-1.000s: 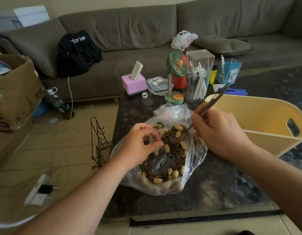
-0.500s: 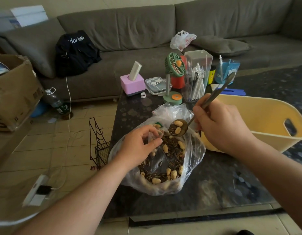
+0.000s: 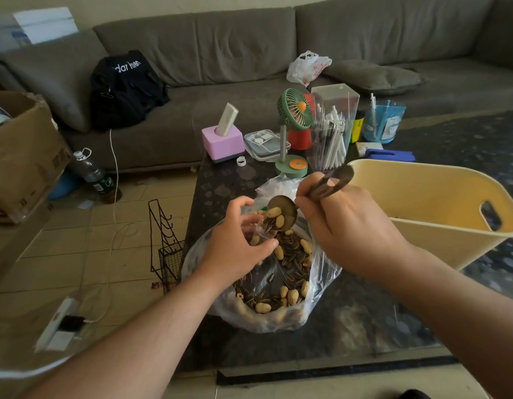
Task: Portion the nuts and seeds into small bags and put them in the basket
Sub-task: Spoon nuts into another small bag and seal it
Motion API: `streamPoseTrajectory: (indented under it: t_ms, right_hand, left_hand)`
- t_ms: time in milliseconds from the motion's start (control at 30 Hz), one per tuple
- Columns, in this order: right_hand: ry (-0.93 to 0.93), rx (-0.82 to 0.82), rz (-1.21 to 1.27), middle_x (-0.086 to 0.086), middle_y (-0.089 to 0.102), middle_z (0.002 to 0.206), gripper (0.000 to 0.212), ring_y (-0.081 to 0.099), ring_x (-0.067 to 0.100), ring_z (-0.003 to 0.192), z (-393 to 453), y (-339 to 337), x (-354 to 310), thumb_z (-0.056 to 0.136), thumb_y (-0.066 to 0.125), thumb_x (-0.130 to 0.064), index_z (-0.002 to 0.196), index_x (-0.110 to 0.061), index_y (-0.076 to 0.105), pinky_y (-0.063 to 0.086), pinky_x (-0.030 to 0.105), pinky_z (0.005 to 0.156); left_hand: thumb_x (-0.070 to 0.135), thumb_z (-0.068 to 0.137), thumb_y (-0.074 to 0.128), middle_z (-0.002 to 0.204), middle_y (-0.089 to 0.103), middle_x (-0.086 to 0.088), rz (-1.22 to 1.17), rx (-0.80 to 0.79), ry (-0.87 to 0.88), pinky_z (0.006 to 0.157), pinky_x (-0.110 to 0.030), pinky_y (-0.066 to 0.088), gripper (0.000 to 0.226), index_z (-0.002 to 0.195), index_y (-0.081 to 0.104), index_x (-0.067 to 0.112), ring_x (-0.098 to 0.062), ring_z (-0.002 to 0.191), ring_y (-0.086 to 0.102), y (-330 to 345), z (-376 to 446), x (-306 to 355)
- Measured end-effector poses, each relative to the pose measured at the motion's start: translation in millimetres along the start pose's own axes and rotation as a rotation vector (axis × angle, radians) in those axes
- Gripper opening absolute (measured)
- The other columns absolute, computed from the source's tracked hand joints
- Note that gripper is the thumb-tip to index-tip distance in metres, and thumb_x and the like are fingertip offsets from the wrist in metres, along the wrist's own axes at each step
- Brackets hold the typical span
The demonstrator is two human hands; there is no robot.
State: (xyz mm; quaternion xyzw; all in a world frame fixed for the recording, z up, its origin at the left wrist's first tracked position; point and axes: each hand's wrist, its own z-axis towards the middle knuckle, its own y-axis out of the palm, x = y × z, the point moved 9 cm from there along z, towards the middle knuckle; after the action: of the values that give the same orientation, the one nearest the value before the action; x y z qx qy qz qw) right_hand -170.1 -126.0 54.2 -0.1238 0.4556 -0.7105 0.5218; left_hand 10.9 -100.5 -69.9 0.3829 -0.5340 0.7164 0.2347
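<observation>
A big clear plastic bag (image 3: 321,272) full of peanuts and striped sunflower seeds (image 3: 287,272) sits on the dark table. My left hand (image 3: 235,249) pinches a small clear bag (image 3: 262,230) open just above it. My right hand (image 3: 347,226) grips a metal spoon (image 3: 281,214) by its handle. The spoon is tilted steeply, bowl down, and peanuts and seeds slide from it into the small bag's mouth. The yellow basket (image 3: 422,203) stands to the right, close behind my right hand.
Behind the big bag stand a green desk fan (image 3: 292,125), a clear holder of pens (image 3: 331,131), a pink tissue box (image 3: 222,142), a flat clear box (image 3: 265,142) and a blue cup (image 3: 383,122). A black wire rack (image 3: 164,246) stands on the floor beside the table's left edge.
My right hand lifted the loaded spoon out of the big bag, swung its handle down, and tipped the bowl over the small bag. My left hand stayed on the small bag.
</observation>
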Motion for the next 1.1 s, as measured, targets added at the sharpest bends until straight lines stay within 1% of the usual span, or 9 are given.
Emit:
streamPoseTrajectory:
  t_ms: [200, 533, 600, 700, 833, 867, 933, 1000, 1100]
  right_hand:
    - [-0.046, 0.009, 0.02, 0.002, 0.06, 0.091, 0.027, 0.057, 0.027, 0.07, -3.4, 5.0, -7.3, 0.106, 0.038, -0.033, 0.109, -0.014, 0.057, 0.052, 0.046, 0.058]
    - [-0.012, 0.054, 0.053, 0.003, 0.064, 0.095, 0.018, 0.062, 0.026, 0.075, -5.2, 6.7, -1.8, 0.107, 0.047, -0.024, 0.109, -0.012, 0.06, 0.055, 0.045, 0.062]
    - [0.013, 0.073, 0.063, 0.003, 0.065, 0.097, 0.02, 0.063, 0.026, 0.077, -4.4, 5.8, 3.1, 0.107, 0.046, -0.026, 0.11, -0.012, 0.06, 0.055, 0.045, 0.065]
    - [0.039, 0.086, 0.062, 0.001, 0.064, 0.097, 0.022, 0.061, 0.023, 0.076, -5.5, 3.2, 11.6, 0.107, 0.044, -0.03, 0.111, -0.015, 0.06, 0.053, 0.041, 0.064]
    - [-0.027, -0.044, 0.079, -0.002, 0.064, 0.1, 0.025, 0.063, 0.018, 0.077, -16.7, 21.4, 19.8, 0.108, 0.044, -0.035, 0.116, -0.022, 0.064, 0.056, 0.04, 0.064]
    - [-0.063, -0.097, 0.071, -0.002, 0.065, 0.106, 0.023, 0.066, 0.018, 0.081, -21.4, 30.0, 21.5, 0.108, 0.049, -0.032, 0.121, -0.024, 0.066, 0.059, 0.04, 0.066]
    - [-0.127, -0.209, 0.024, -0.001, 0.064, 0.12, 0.028, 0.068, 0.019, 0.093, -32.2, 46.8, 25.3, 0.104, 0.056, -0.026, 0.13, -0.028, 0.066, 0.062, 0.039, 0.07]
    - [-0.171, -0.31, -0.076, 0.0, 0.062, 0.13, 0.039, 0.066, 0.023, 0.109, -43.9, 59.9, 29.7, 0.097, 0.058, -0.026, 0.135, -0.033, 0.064, 0.063, 0.039, 0.076]
    - [-0.249, -0.386, -0.214, 0.002, 0.061, 0.133, 0.044, 0.06, 0.025, 0.11, -62.1, 77.8, 28.7, 0.09, 0.07, -0.02, 0.131, -0.035, 0.064, 0.062, 0.038, 0.069]
  left_hand:
    - [0.036, 0.083, 0.09, 0.115, 0.063, 0.031, -0.012, 0.012, -0.006, 0.082, -0.005, 0.046, 0.083, 0.136, 0.029, 0.053, 0.021, 0.103, 0.063, -2.8, 0.1, 0.9]
    - [0.038, 0.081, 0.089, 0.12, 0.065, 0.026, -0.013, 0.006, -0.026, 0.09, -0.018, 0.055, 0.081, 0.135, 0.031, 0.054, 0.014, 0.106, 0.066, -3.4, 0.1, -2.7]
    - [0.038, 0.081, 0.089, 0.121, 0.068, 0.023, -0.021, 0.012, -0.014, 0.094, -0.025, 0.058, 0.074, 0.13, 0.036, 0.054, 0.009, 0.106, 0.069, -3.6, 0.4, -3.2]
    - [0.036, 0.081, 0.088, 0.112, 0.073, 0.023, -0.015, 0.02, 0.015, 0.094, -0.033, 0.061, 0.044, 0.11, 0.058, 0.05, 0.005, 0.101, 0.072, -6.8, 1.4, -2.0]
    - [0.029, 0.086, 0.086, 0.125, 0.069, 0.024, -0.035, 0.004, -0.002, 0.085, -0.036, 0.065, 0.013, 0.084, 0.078, 0.039, -0.005, 0.094, 0.074, -17.4, 2.7, -3.7]
    - [0.026, 0.088, 0.085, 0.131, 0.067, 0.021, -0.049, -0.004, 0.001, 0.085, -0.031, 0.065, 0.013, 0.083, 0.079, 0.037, -0.004, 0.096, 0.074, -20.1, 2.7, -3.7]
    - [0.024, 0.091, 0.083, 0.138, 0.063, 0.017, -0.103, -0.015, -0.01, 0.098, -0.029, 0.061, 0.014, 0.084, 0.078, 0.035, -0.004, 0.108, 0.072, -24.8, 2.9, -4.2]
    - [0.026, 0.093, 0.081, 0.138, 0.06, 0.012, -0.174, -0.013, -0.038, 0.111, -0.038, 0.054, 0.013, 0.087, 0.077, 0.037, -0.01, 0.12, 0.069, -28.2, 3.7, -4.5]
    - [0.034, 0.096, 0.078, 0.122, 0.066, 0.0, -0.278, -0.018, -0.06, 0.11, -0.05, 0.054, 0.004, 0.096, 0.074, 0.036, -0.015, 0.113, 0.071, -32.6, 3.9, -1.9]
